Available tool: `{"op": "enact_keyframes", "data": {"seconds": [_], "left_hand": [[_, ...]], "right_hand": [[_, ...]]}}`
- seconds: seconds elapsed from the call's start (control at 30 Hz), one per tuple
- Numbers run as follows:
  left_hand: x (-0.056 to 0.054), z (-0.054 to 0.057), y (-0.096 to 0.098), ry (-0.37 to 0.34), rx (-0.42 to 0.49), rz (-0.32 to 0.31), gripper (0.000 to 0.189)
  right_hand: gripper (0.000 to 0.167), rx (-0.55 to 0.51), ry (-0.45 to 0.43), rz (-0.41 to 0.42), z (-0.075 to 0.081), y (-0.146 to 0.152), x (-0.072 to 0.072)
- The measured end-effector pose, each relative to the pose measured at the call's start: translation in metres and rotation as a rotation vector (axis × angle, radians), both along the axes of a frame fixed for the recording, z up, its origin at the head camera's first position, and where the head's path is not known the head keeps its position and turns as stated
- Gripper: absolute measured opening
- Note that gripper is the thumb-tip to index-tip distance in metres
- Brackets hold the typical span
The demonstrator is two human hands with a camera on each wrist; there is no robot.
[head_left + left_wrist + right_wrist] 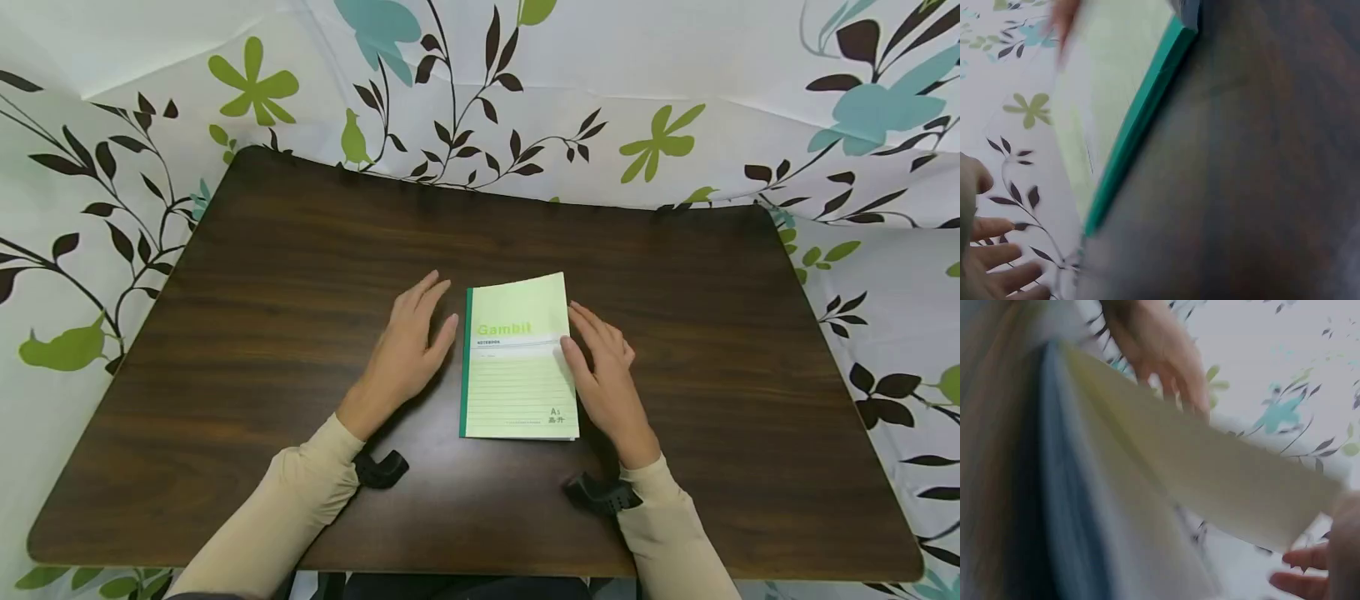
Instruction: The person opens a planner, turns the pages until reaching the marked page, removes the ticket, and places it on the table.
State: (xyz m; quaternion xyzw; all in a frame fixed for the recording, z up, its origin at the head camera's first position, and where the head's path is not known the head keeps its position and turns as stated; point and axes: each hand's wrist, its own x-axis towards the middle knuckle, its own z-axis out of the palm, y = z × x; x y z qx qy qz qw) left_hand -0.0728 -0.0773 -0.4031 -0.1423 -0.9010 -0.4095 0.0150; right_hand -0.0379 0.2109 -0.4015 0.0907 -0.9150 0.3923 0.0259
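A pale green notebook (517,392) with a dark green spine (464,367) lies on the brown table, "Gambit" printed on its cover. My right hand (606,379) is at its right edge, thumb over the cover and fingers beside the edge, pinching it. In the right wrist view the cover (1222,481) stands lifted off the pages (1129,506), the right hand's fingers (1307,557) at its corner; blur hides the exact contact. To the left of the spine, my left hand (405,342) hovers apart from the notebook, fingers extended and holding nothing.
The dark wood-grain table (247,367) reaches well past the notebook on both sides. A white cloth (675,67) printed with leaves, flowers and birds hangs behind and around it. Black wrist mounts (381,469) sit on both forearms.
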Motion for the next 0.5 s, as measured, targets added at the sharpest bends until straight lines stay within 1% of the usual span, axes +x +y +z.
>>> {"op": "enact_keyframes", "data": {"seconds": [0.07, 0.13, 0.2, 0.23, 0.27, 0.33, 0.43, 0.5], "left_hand": [[0.004, 0.01, 0.001, -0.08, 0.128, -0.038, 0.054], [0.008, 0.022, 0.001, -0.182, 0.242, -0.066, 0.053], [0.013, 0.035, -0.001, -0.269, 0.312, -0.085, 0.053], [0.015, 0.041, -0.002, -0.298, 0.33, -0.091, 0.053], [0.018, 0.047, -0.003, -0.318, 0.331, -0.093, 0.054], [0.024, 0.055, -0.004, -0.333, 0.316, -0.108, 0.056], [0.034, 0.064, -0.003, -0.367, 0.274, -0.134, 0.063], [0.038, 0.068, -0.002, -0.383, 0.243, -0.127, 0.067]], "right_hand": [[0.052, -0.111, 0.021, 0.074, 0.008, -0.005, 0.004], [0.056, -0.202, 0.029, 0.179, 0.014, -0.012, 0.008], [0.062, -0.267, 0.034, 0.302, 0.016, -0.021, 0.012], [0.064, -0.282, 0.038, 0.354, 0.017, -0.026, 0.014], [0.066, -0.292, 0.047, 0.402, 0.017, -0.032, 0.016], [0.07, -0.294, 0.068, 0.48, 0.015, -0.042, 0.02], [0.071, -0.233, 0.101, 0.576, 0.01, -0.054, 0.027], [0.07, -0.182, 0.123, 0.636, 0.007, -0.06, 0.031]]}}
